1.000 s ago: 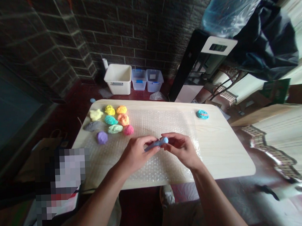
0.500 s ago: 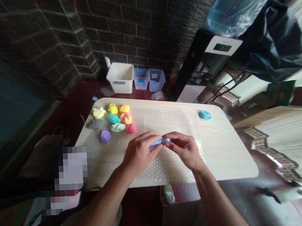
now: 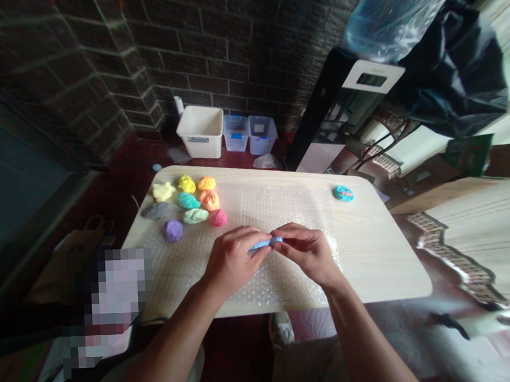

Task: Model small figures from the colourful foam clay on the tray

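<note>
We are pinching the blue clay (image 3: 263, 244) between the fingers of our left hand (image 3: 237, 252) and right hand (image 3: 309, 250), which we are holding close together over the bubble wrap (image 3: 275, 204) on the counter (image 3: 379, 242). Coloured lumps (image 3: 188, 200) are lying grouped at left; a turquoise disc (image 3: 343, 193) is resting at right, well apart.

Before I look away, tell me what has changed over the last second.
Less of the blue clay shows: its rounded end, which stood out plainly, is now partly hidden by the right hand. Both it and the left hand keep hold; nothing was taken up or let go. The coloured lumps and turquoise disc stay put on the table.
</note>
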Motion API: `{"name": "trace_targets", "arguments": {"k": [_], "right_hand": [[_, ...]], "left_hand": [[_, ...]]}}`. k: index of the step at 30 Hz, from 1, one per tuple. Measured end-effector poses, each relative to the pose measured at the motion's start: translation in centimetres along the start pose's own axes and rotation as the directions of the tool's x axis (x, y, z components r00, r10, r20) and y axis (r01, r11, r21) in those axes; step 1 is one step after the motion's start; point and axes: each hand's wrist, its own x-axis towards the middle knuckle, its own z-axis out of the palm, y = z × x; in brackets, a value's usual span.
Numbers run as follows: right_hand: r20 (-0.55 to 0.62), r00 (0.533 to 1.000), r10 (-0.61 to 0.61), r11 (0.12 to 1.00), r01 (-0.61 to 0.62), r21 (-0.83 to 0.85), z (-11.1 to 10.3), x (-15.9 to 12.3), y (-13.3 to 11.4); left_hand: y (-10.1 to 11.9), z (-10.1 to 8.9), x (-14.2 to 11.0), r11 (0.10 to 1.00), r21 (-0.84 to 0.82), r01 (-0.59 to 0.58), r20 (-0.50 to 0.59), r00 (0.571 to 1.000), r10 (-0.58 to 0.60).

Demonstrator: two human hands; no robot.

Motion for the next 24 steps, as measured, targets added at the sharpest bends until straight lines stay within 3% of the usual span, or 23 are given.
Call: {"name": "trace_targets", "arguments": {"k": [8,14,24], "right_hand": [[-0.012,0.999,-0.050,0.997,0.051,0.051,-0.14,0.12,-0.02],[-0.060,0.996,0.071,0.993,-0.065,0.098,0.05,-0.03,0.24],[-0.028,1.000,-0.004,1.000,0.005,0.022,0.22,0.15,0.02]], "left_hand": [[-0.22,-0.18,0.13,0.976,-0.076,0.204,0.063,0.978,-0.199],[-0.01,-0.60,0.28,0.989,-0.026,0.143,-0.004,0.990,-0.143],[0.29,-0.53,0.13,0.988,-0.072,0.136,-0.002,0.991,-0.137]]}}
